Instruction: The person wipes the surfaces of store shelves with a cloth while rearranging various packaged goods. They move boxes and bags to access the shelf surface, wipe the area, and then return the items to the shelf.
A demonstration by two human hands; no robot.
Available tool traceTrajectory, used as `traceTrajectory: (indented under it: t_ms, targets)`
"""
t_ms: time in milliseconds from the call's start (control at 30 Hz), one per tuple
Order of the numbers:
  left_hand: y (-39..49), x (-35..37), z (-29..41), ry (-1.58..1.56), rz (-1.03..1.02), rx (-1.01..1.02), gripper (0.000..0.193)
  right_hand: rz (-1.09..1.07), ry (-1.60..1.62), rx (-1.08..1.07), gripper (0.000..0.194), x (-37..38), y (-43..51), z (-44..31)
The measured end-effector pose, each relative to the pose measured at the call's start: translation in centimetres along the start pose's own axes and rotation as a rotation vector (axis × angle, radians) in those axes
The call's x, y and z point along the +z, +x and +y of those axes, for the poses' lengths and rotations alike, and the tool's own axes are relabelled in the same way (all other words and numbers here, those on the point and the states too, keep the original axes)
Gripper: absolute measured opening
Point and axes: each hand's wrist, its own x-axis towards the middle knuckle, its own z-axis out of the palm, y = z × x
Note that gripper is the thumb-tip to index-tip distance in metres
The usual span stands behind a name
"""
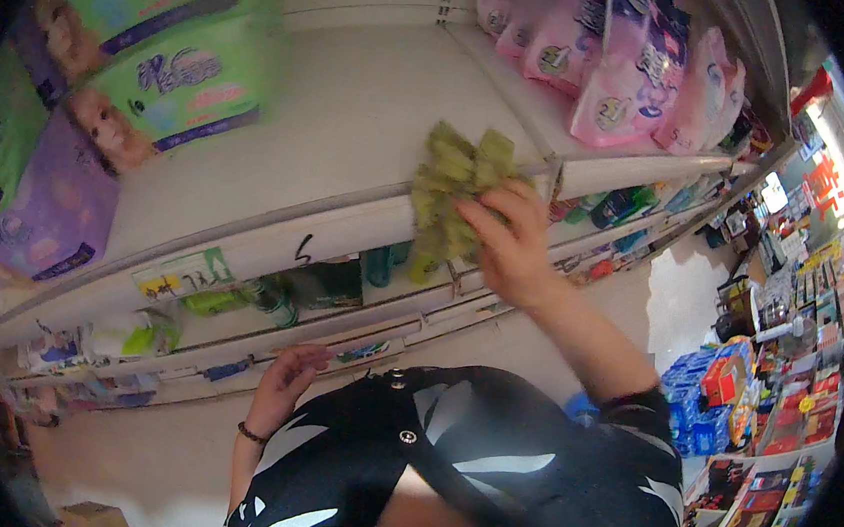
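My right hand (509, 233) grips a crumpled yellow-green cloth (453, 183) at the front lip of a white metal store shelf (344, 121). Part of the cloth hangs over the shelf edge, and it looks slightly blurred. Lower and to the left, my left hand (294, 369) is held in front of the lower shelves with its fingers loosely bent and nothing visible in it. A dark bead bracelet (252, 434) circles that wrist. On the shelf's left side stand green tissue packs (189, 85) and a purple pack (66, 195).
Pink plastic packs (617, 92) lean on the adjoining shelf to the right. Below, bottles (384, 262) and other goods fill the lower shelves. A price tag (184, 274) sits on the shelf lip. Blue-wrapped bottle packs (697, 393) stand on the floor at right; a cardboard box (97, 520) lies lower left.
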Motion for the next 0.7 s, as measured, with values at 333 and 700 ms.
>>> traceTrajectory:
  t_ms: [333,700]
  targets:
    - [2.3,1.3,2.9,0.111,-0.218,0.029,0.031,0.052,0.173,-0.178,0.033,2.8,2.3,-2.5]
    - [2.2,3.0,5.1,0.278,-0.221,0.089,0.032,0.073,0.161,-0.197,0.029,8.3,5.2,-8.5]
